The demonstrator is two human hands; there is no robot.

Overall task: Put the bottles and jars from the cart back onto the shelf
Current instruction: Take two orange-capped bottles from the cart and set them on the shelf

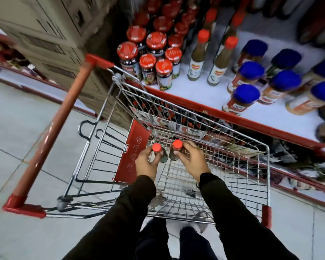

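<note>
The fingers (pixel 159 158) of the left hand (pixel 146 162) are wrapped around the neck of a small red-capped bottle (pixel 156 147), and the fingers (pixel 184 149) of the right hand (pixel 192 162) grip a second red-capped bottle (pixel 177 144) the same way. The two bottles stand upright, just beside each other, low inside the wire cart (pixel 233 166), near its red plastic seat flap (pixel 132 152). Both arms, in dark sleeves (pixel 238 212), reach down over the near rim of the basket.

The cart's red handle bar (pixel 58 124) runs off to the left, and its far wire wall stands between the hands and the shelf (pixel 201 91). The shelf is white with a red front edge that lies close against the cart's far side. On it, at the left, stands a tight cluster of red-lidded jars (pixel 150 61); in the middle, two tall bottles with red caps (pixel 197 59) and pale labels, with bare shelf in front of them; at the right, rows of blue-lidded jars (pixel 251 83). Beneath the red edge a lower shelf holds packets, blurred and half hidden by the cart's mesh. A beige panelled column (pixel 51 34) rises at the left of the shelf, and the pale tiled floor (pixel 17 137) spreads under the cart.
</note>
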